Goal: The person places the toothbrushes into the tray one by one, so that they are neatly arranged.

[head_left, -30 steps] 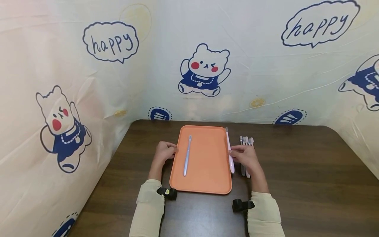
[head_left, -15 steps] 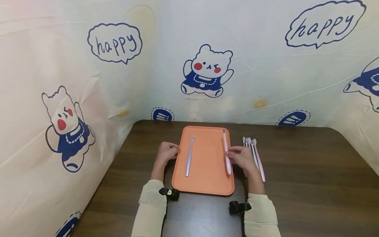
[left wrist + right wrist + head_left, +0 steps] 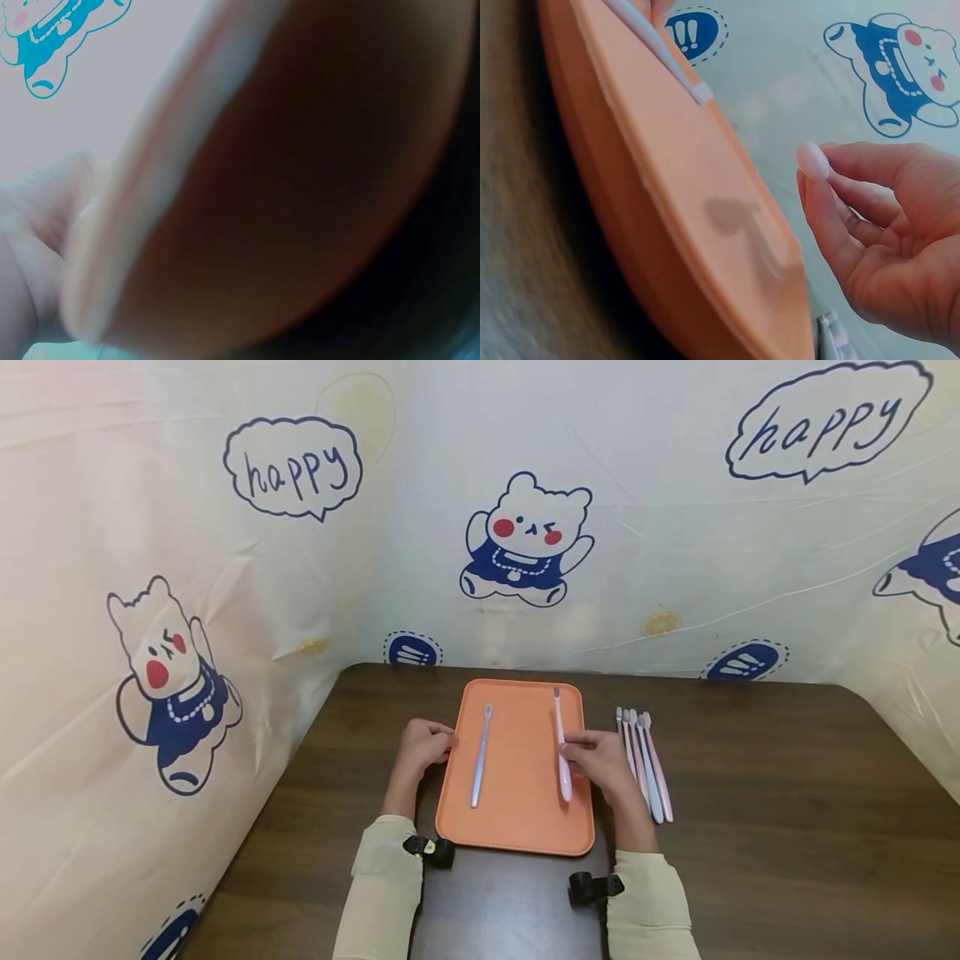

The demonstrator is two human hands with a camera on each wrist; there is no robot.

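Note:
Over the right half of the orange tray (image 3: 517, 835), my right hand (image 3: 603, 764) pinches a pale pink toothbrush (image 3: 564, 777) between thumb and fingers. Its bristle head points away from me. The right wrist view shows the rounded handle end (image 3: 812, 161) at the fingertips, and a shadow of the hand falls on the tray. A light blue toothbrush (image 3: 478, 768) lies lengthwise on the tray's left side. My left hand (image 3: 422, 747) grips the tray's left rim with curled fingers. Blur hides part of that grip in the left wrist view.
Several pink and light blue toothbrushes (image 3: 651, 760) lie side by side on the dark wooden table (image 3: 780, 793), right of the tray and partly behind my right hand. A patterned curtain (image 3: 660, 527) rises behind the table and along its sides.
My right hand has carried the pink toothbrush leftward from the tray's right rim to over its surface. The toothbrushes on the right show more now. The left hand stays at the rim.

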